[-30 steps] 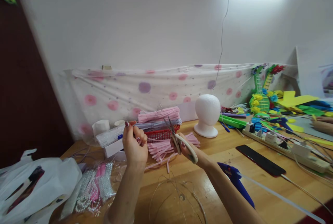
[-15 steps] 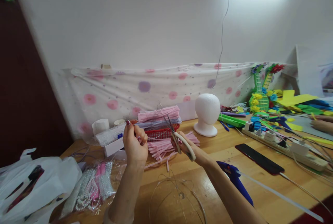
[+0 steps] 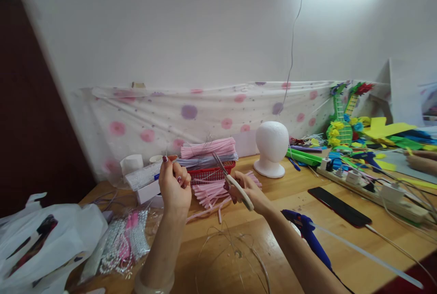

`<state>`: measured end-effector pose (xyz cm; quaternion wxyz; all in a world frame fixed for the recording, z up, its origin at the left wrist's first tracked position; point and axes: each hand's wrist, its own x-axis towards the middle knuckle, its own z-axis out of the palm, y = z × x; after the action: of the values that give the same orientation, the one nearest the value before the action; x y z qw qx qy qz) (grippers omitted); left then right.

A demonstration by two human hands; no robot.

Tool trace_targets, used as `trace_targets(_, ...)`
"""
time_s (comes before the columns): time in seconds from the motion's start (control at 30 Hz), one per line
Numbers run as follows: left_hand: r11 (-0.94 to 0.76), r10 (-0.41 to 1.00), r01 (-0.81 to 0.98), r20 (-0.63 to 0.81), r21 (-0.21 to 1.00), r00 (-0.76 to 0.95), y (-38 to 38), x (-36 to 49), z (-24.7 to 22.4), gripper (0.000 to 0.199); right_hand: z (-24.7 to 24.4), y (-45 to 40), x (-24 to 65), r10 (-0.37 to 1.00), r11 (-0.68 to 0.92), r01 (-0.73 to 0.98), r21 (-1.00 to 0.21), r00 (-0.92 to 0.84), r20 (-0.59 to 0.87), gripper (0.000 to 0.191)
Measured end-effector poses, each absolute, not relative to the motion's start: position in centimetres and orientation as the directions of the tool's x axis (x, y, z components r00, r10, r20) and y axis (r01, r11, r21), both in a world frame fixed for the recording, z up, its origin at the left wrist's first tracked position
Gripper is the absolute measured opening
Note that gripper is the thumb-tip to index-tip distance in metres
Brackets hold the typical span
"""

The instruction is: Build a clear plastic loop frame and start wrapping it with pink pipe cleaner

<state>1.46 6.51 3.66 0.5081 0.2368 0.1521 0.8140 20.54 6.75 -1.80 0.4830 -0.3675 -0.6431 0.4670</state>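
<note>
My left hand (image 3: 175,184) is closed in a pinch in front of the white boxes, a thin wire (image 3: 166,152) poking up at its fingertips. A fine strand also runs from this fist toward the scissors. Fingers of my right hand (image 3: 244,189) are wrapped round the cream handles of the scissors (image 3: 238,188). Their blades point up and left, close together, in front of the red basket (image 3: 206,175). Below both hands, a loose coil of thin wire (image 3: 262,264) lies on the wooden table (image 3: 290,253).
Pink pipe cleaners (image 3: 208,148) lie on and before the basket. A white foam head (image 3: 272,148) stands behind. To the right are a blue glue gun (image 3: 310,235), a phone (image 3: 337,206) and a power strip (image 3: 372,191). Bagged beads (image 3: 126,244) lie left. Another person's hand (image 3: 423,161) shows far right.
The scissor blades and handles have come closer together. My left hand has shifted slightly left and down. The coil of wire lies as before.
</note>
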Motion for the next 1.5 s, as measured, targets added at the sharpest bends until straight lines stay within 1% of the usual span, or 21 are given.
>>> trace_targets(0.13,-0.442,0.897,-0.756,0.239,0.483,-0.371,6.6,1.4,3.5,0.022,-2.1,7.0,20.3,0.927,0.297,-0.004,-0.955,-0.238,0.290,0.032)
trace_targets(0.23,-0.447,0.895,-0.756,0.239,0.478,-0.377,6.8,1.3,3.4,0.023,-2.6,7.2,20.2,0.931,0.292,0.020,-0.956,-0.237,0.279,0.029)
trace_targets(0.3,-0.453,0.891,-0.746,0.237,0.488,-0.386,7.0,1.2,3.3,0.022,-2.8,7.6,19.9,0.935,0.290,0.077,-0.954,-0.235,0.266,0.026)
trace_targets(0.4,-0.484,0.874,-0.701,0.242,0.524,-0.422,7.2,0.5,3.4,0.022,-2.3,8.6,18.9,0.946,0.272,0.226,-0.935,-0.238,0.218,0.022)
trace_targets(0.47,-0.541,0.836,-0.648,0.255,0.536,-0.486,7.0,-0.5,3.6,0.024,-1.2,9.6,17.6,0.942,0.265,0.281,-0.922,-0.280,0.186,0.022)
trace_targets(0.53,-0.614,0.778,-0.587,0.275,0.528,-0.565,6.5,-1.7,3.9,0.024,0.3,10.7,16.0,0.922,0.272,0.292,-0.917,-0.352,0.161,0.023)
trace_targets(0.6,-0.675,0.718,-0.540,0.281,0.503,-0.637,5.7,-3.2,4.5,0.023,2.0,11.6,14.2,0.890,0.276,0.289,-0.917,-0.437,0.131,0.020)
trace_targets(0.73,-0.741,0.626,-0.480,0.225,0.470,-0.746,4.1,-6.4,5.5,0.021,4.5,12.5,10.5,0.796,0.277,0.282,-0.919,-0.603,0.055,0.008)
trace_targets(0.8,-0.760,0.592,-0.451,0.211,0.468,-0.778,3.5,-7.9,5.7,0.020,5.0,12.4,8.8,0.756,0.278,0.290,-0.916,-0.654,0.022,0.009)
trace_targets(1.0,-0.789,0.527,-0.390,0.198,0.474,-0.826,2.9,-11.3,4.1,0.010,4.3,11.7,5.1,0.712,0.302,0.372,-0.877,-0.700,-0.052,0.026)
trace_targets(1.1,-0.784,0.528,-0.378,0.209,0.493,-0.823,3.2,-12.1,2.9,0.008,3.6,11.7,4.4,0.710,0.316,0.447,-0.837,-0.696,-0.103,0.021)
trace_targets(1.13,-0.782,0.531,-0.375,0.216,0.499,-0.820,3.4,-12.3,2.6,0.009,3.4,11.8,4.4,0.714,0.322,0.467,-0.824,-0.691,-0.112,0.024)
trace_targets(1.2,-0.778,0.538,-0.371,0.233,0.507,-0.810,3.8,-12.5,2.1,0.013,3.1,12.2,4.4,0.739,0.339,0.503,-0.795,-0.665,-0.105,0.032)
trace_targets(1.23,-0.778,0.540,-0.370,0.240,0.507,-0.806,3.9,-12.5,2.0,0.015,3.1,12.5,4.5,0.760,0.352,0.520,-0.778,-0.645,-0.087,0.033)
trace_targets(1.33,-0.778,0.549,-0.382,0.244,0.499,-0.800,4.1,-12.6,1.8,0.014,3.5,13.6,5.4,0.824,0.399,0.587,-0.704,-0.567,-0.006,0.026)
trace_targets(1.43,-0.768,0.570,-0.410,0.232,0.492,-0.789,4.1,-12.5,1.9,0.013,4.5,14.3,7.2,0.877,0.433,0.674,-0.599,-0.468,0.108,0.020)
trace_targets(1.5,-0.757,0.588,-0.430,0.226,0.492,-0.777,4.0,-12.1,2.2,0.010,4.8,14.1,9.0,0.903,0.425,0.738,-0.524,-0.387,0.187,0.019)
